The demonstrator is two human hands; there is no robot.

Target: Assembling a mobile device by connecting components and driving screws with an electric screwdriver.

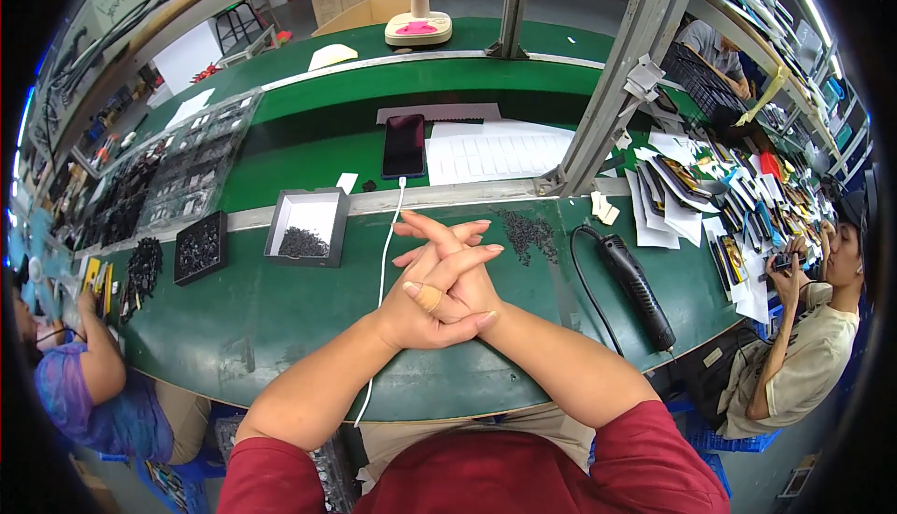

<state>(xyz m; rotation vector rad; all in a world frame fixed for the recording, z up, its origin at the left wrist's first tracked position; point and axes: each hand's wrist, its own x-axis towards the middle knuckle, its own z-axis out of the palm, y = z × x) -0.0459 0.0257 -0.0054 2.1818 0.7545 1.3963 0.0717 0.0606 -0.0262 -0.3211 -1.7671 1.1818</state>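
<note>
My left hand (408, 320) and my right hand (478, 282) are clasped over the workbench, fingers interlaced and no tool between them. A tan bandage (425, 297) wraps one finger. Beside them, a white cable (381, 280) runs from the bench's near edge up to a dark-screened phone (405, 145). Small black parts (530, 236) lie loose just beyond my right hand. To the left stands an open grey box (338, 229) with similar small parts inside. A black corded electric screwdriver (637, 292) rests on the right.
A black tray of parts (201, 249) and dark pieces (142, 276) sit at left. White sheets (500, 154) lie beyond the bench, near a metal post (612, 75). A pink-bladed fan (418, 28) stands farther back. Co-workers sit at left (103, 402) and right (794, 346), the latter beside piled phone parts.
</note>
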